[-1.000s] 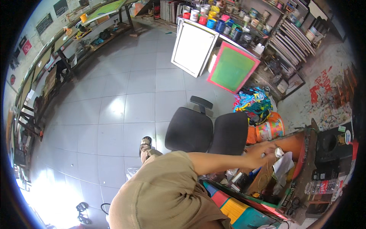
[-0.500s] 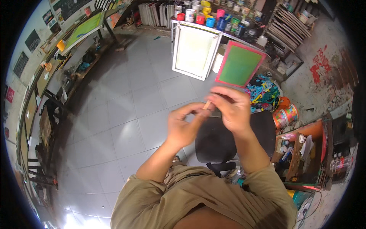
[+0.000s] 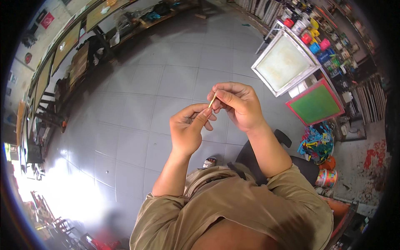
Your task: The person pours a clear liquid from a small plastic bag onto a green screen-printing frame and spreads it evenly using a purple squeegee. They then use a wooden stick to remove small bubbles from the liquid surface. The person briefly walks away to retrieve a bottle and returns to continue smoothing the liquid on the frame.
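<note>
A thin pale yellowish stick (image 3: 212, 100), short and slightly slanted, is held between my two hands over the floor. My left hand (image 3: 187, 128) pinches its lower end between thumb and fingertips. At the upper end, the thumb and fingers of my right hand (image 3: 241, 106) are closed on it. The fingertips of both hands are nearly touching. What exactly the stick is, I cannot make out.
A black chair (image 3: 250, 156) stands by my right forearm. Beyond it are a white-framed screen (image 3: 286, 62), a red-framed green screen (image 3: 315, 102), a heap of coloured rags (image 3: 318, 142) and shelves of paint pots. A long workbench (image 3: 66, 46) runs along the left wall.
My view has swung to the left, so the screens and paint pots now appear further right. Both hands still hold the stick, which is more plainly visible between them now.
</note>
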Action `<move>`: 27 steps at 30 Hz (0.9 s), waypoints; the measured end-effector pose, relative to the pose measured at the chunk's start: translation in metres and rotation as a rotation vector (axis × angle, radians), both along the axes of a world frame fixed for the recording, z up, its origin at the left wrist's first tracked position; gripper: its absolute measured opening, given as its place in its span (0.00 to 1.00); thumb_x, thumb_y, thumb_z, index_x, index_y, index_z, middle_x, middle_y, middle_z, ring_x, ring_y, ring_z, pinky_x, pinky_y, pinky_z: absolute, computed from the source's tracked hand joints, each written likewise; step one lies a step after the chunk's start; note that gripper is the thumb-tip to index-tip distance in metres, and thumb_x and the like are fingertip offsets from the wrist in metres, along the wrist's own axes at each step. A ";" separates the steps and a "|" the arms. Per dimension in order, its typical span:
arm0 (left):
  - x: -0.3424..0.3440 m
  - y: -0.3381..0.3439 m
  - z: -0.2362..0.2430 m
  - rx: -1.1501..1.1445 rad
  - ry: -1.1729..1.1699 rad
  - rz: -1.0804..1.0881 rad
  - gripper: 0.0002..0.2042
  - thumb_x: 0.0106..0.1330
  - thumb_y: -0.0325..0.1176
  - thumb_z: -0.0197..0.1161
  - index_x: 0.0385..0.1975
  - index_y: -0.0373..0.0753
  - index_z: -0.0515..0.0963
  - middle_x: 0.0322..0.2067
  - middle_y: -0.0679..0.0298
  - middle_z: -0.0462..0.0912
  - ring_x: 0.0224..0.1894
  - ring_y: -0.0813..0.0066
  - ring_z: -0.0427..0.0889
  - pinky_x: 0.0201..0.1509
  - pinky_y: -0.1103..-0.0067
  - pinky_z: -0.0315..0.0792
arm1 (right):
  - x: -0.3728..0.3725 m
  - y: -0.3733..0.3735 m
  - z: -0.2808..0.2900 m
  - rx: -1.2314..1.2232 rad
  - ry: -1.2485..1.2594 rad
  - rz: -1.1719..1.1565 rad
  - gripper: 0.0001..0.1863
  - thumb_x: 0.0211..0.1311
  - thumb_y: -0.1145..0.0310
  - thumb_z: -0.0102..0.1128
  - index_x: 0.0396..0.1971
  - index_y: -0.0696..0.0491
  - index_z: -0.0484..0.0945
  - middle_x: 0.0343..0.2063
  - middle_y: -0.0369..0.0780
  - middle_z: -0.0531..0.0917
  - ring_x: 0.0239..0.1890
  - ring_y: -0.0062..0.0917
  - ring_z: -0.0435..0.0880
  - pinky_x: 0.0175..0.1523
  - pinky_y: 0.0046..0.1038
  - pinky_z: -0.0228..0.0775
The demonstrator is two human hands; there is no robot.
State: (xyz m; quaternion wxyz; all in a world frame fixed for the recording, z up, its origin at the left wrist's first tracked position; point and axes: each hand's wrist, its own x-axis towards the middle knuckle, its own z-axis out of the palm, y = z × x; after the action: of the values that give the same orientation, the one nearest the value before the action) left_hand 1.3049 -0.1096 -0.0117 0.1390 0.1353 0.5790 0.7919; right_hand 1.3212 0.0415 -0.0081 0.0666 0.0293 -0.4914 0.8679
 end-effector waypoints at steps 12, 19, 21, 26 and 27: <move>-0.088 0.037 -0.029 0.102 -0.200 0.050 0.08 0.63 0.27 0.59 0.33 0.28 0.78 0.25 0.58 0.80 0.21 0.78 0.74 0.25 0.83 0.70 | -0.093 0.031 -0.020 0.016 -0.058 -0.017 0.09 0.64 0.74 0.52 0.41 0.61 0.76 0.34 0.48 0.81 0.29 0.22 0.81 0.34 0.20 0.76; -0.202 0.094 -0.027 -0.049 -0.062 0.085 0.07 0.62 0.25 0.60 0.36 0.28 0.78 0.29 0.59 0.81 0.30 0.77 0.78 0.30 0.82 0.73 | -0.208 0.088 -0.028 0.140 0.043 -0.043 0.09 0.63 0.74 0.53 0.40 0.61 0.76 0.32 0.44 0.81 0.32 0.21 0.80 0.35 0.20 0.75; -0.231 0.101 -0.018 -0.099 -0.013 0.090 0.07 0.61 0.24 0.61 0.37 0.28 0.78 0.30 0.59 0.81 0.32 0.77 0.79 0.33 0.82 0.74 | -0.239 0.100 -0.027 0.124 0.042 -0.091 0.08 0.63 0.74 0.53 0.40 0.61 0.76 0.32 0.44 0.81 0.31 0.20 0.80 0.35 0.20 0.76; -0.296 0.100 -0.011 -0.050 0.048 0.308 0.08 0.60 0.22 0.61 0.38 0.27 0.78 0.32 0.59 0.81 0.33 0.77 0.79 0.38 0.82 0.76 | -0.319 0.104 -0.017 -0.068 -0.027 -0.036 0.07 0.64 0.75 0.52 0.39 0.60 0.76 0.33 0.44 0.81 0.31 0.22 0.82 0.36 0.21 0.78; -0.308 0.098 -0.008 -0.027 0.057 0.339 0.08 0.60 0.22 0.61 0.38 0.27 0.78 0.32 0.59 0.81 0.33 0.77 0.79 0.38 0.82 0.76 | -0.334 0.100 -0.016 -0.083 -0.039 -0.020 0.07 0.64 0.75 0.52 0.39 0.61 0.76 0.33 0.44 0.81 0.31 0.22 0.82 0.36 0.21 0.79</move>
State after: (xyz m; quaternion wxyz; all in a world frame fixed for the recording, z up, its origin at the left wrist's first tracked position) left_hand 0.9965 -0.0118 -0.0201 -0.0115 0.0563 0.6080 0.7919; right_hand 0.9872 0.1411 -0.0242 0.0666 0.0047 -0.4564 0.8873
